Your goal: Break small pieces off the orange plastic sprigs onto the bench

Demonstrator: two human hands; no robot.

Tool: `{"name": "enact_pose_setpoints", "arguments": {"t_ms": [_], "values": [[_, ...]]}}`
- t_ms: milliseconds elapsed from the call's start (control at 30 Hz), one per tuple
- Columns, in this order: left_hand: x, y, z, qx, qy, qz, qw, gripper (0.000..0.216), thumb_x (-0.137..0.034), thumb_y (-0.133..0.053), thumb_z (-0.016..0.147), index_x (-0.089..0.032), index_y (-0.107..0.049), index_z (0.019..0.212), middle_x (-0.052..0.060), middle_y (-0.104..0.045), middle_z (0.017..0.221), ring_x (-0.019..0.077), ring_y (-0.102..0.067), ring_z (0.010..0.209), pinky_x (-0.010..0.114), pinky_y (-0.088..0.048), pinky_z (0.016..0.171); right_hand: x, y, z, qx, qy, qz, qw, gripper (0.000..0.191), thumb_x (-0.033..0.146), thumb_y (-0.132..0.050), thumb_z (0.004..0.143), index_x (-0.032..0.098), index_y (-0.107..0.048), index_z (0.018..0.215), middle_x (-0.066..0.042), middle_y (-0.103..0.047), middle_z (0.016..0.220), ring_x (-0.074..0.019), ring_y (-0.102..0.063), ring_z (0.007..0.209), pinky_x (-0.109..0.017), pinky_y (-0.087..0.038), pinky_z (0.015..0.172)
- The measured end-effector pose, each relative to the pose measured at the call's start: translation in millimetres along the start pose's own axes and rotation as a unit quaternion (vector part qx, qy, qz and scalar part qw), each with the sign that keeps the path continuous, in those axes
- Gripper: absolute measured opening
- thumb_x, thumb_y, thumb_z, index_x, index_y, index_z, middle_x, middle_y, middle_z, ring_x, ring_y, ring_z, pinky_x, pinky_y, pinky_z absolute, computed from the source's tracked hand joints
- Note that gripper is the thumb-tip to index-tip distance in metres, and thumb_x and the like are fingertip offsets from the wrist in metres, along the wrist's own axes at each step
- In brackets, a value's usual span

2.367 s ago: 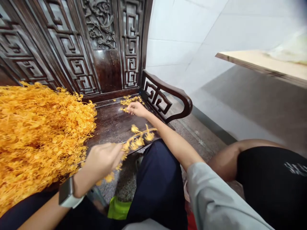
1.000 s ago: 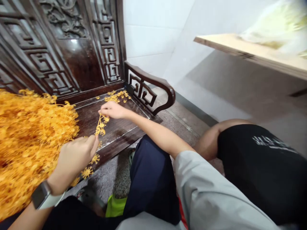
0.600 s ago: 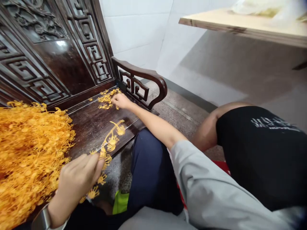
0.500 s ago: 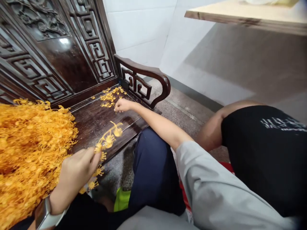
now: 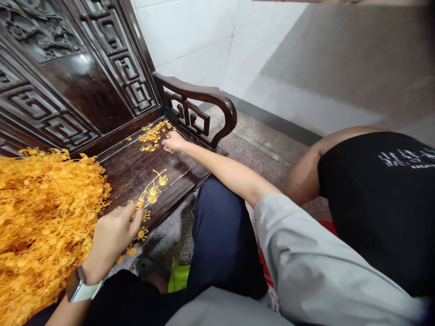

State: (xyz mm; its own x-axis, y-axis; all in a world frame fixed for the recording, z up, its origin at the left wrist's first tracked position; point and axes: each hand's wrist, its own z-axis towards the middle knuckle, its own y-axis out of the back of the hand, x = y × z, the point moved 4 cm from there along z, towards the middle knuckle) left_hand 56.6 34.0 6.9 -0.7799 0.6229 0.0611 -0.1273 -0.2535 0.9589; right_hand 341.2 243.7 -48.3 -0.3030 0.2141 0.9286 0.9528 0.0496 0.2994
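Observation:
My left hand [image 5: 115,233], a watch on its wrist, is closed on a yellow plastic flower stem [image 5: 152,194]. The stem's bare forked tip points away over the dark wooden seat [image 5: 127,176], and more of its spiky blossoms hang below the hand. At the seat's far end, my right hand [image 5: 174,142] hovers by a small heap of loose yellow blossoms [image 5: 152,132], its fingers curled together. Whatever sits between those fingers is hidden. A large mound of yellow plastic flower sprays [image 5: 44,217] fills the left side, close beside my left hand.
Behind the seat rises a carved wooden backrest [image 5: 91,86], and a curved armrest [image 5: 204,95] closes its far end. Another person in black shorts [image 5: 370,199] sits at the right. Something bright green [image 5: 178,276] lies low beside my knee.
My view has tilted down a little. The right hand is still by the small heap, and the yellow bit that showed at its fingertips is no longer visible. The left still grips the stem.

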Motion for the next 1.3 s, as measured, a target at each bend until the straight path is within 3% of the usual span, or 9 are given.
{"name": "enact_pose_setpoints", "arguments": {"t_ms": [133, 300, 400, 567, 800, 933, 1067, 1167, 1300], "values": [[11.6, -3.6, 5.0, 0.027, 0.079, -0.036, 0.996, 0.043, -0.043, -0.052, 0.107, -0.022, -0.049, 0.069, 0.002, -0.057, 0.056, 0.0178, -0.053, 0.051, 0.032, -0.025, 0.06, -1.6, -21.2, -13.4, 0.114, 0.007, -0.015, 0.993, 0.015, 0.02, -0.073, 0.104, 0.013, -0.067, 0.092, -0.002, -0.072, 0.069, -0.0078, -0.057, 0.048, -0.014, -0.043, 0.044], [28.2, -11.2, 20.8, 0.038, 0.204, -0.133, 0.969, 0.043, -0.05, -0.051, 0.106, -0.023, -0.053, 0.072, -0.001, -0.052, 0.054, 0.0158, -0.047, 0.048, 0.029, -0.028, 0.059, 24.4, -48.3, -45.0, 0.366, -0.013, 0.096, 0.926, 0.077, 0.08, -0.039, 0.108, 0.012, -0.075, 0.111, -0.01, -0.081, 0.088, -0.0117, -0.069, 0.059, -0.02, -0.057, 0.055], [30.6, -14.8, 31.2, 0.041, 0.235, -0.164, 0.957, 0.039, -0.05, -0.052, 0.105, -0.023, -0.056, 0.078, -0.002, -0.052, 0.054, 0.0159, -0.048, 0.048, 0.028, -0.029, 0.06, 45.4, -61.2, -63.0, 0.428, 0.002, 0.134, 0.894, 0.085, 0.091, -0.042, 0.1, 0.013, -0.075, 0.111, -0.01, -0.082, 0.092, -0.0125, -0.072, 0.064, -0.02, -0.06, 0.059], [21.6, -13.7, 37.3, 0.038, 0.218, -0.163, 0.962, 0.036, -0.049, -0.051, 0.107, -0.023, -0.056, 0.083, -0.003, -0.053, 0.057, 0.015, -0.046, 0.049, 0.029, -0.027, 0.062, 66.0, -76.4, -69.9, 0.378, 0.102, 0.135, 0.91, 0.049, 0.061, -0.078, 0.099, 0.014, -0.066, 0.092, -0.002, -0.074, 0.075, -0.0077, -0.062, 0.053, -0.016, -0.052, 0.052], [15.1, -5.3, 34.6, 0.055, 0.201, -0.19, 0.959, 0.033, -0.043, -0.05, 0.108, -0.022, -0.057, 0.084, -0.004, -0.05, 0.057, 0.0145, -0.043, 0.049, 0.03, -0.025, 0.061, 57.5, -73.7, -47.6, 0.178, 0.176, 0.03, 0.968, 0.042, 0.024, -0.049, 0.117, 0.019, -0.047, 0.075, 0.008, -0.046, 0.057, -0.0076, -0.045, 0.048, -0.018, -0.037, 0.051], [2.1, 3.3, 32.7, 0.064, 0.17, -0.195, 0.964, 0.033, -0.04, -0.049, 0.107, -0.023, -0.054, 0.079, -0.003, -0.048, 0.056, 0.0151, -0.043, 0.048, 0.03, -0.025, 0.06, 51.8, -63.1, -25.6, 0.102, 0.248, -0.153, 0.951, 0.039, 0.016, -0.057, 0.11, 0.017, -0.052, 0.071, 0.001, -0.056, 0.068, -0.0129, -0.056, 0.071, -0.023, -0.044, 0.072], [-18.7, 14.8, 22.5, 0.075, 0.114, -0.205, 0.969, 0.026, -0.035, -0.051, 0.103, -0.024, -0.061, 0.082, -0.001, -0.054, 0.055, 0.0167, -0.049, 0.048, 0.032, -0.025, 0.059, 32.0, -19.1, -4.3, -0.013, 0.159, -0.257, 0.953, 0.031, 0.014, -0.049, 0.111, 0.013, -0.064, 0.083, -0.009, -0.072, 0.094, -0.0197, -0.066, 0.1, -0.026, -0.046, 0.09], [-12.6, 22.5, 14.8, 0.037, 0.119, -0.204, 0.971, 0.024, -0.036, -0.052, 0.104, -0.023, -0.063, 0.086, -0.003, -0.052, 0.055, 0.0158, -0.049, 0.047, 0.03, -0.026, 0.058, 10.0, -4.0, -6.6, 0.07, 0.087, -0.266, 0.958, 0.022, 0.015, -0.061, 0.105, 0.011, -0.071, 0.085, -0.01, -0.076, 0.088, -0.0183, -0.071, 0.089, -0.025, -0.05, 0.082], [13.8, 22.1, 12.2, 0.022, 0.16, -0.21, 0.964, 0.032, -0.04, -0.054, 0.105, -0.023, -0.054, 0.078, -0.005, -0.043, 0.051, 0.0138, -0.04, 0.045, 0.029, -0.027, 0.058, -7.6, -20.1, -20.2, 0.24, 0.02, -0.247, 0.939, 0.013, 0.01, -0.086, 0.084, 0.01, -0.074, 0.08, -0.005, -0.075, 0.068, -0.0152, -0.069, 0.061, -0.024, -0.053, 0.065]]}}
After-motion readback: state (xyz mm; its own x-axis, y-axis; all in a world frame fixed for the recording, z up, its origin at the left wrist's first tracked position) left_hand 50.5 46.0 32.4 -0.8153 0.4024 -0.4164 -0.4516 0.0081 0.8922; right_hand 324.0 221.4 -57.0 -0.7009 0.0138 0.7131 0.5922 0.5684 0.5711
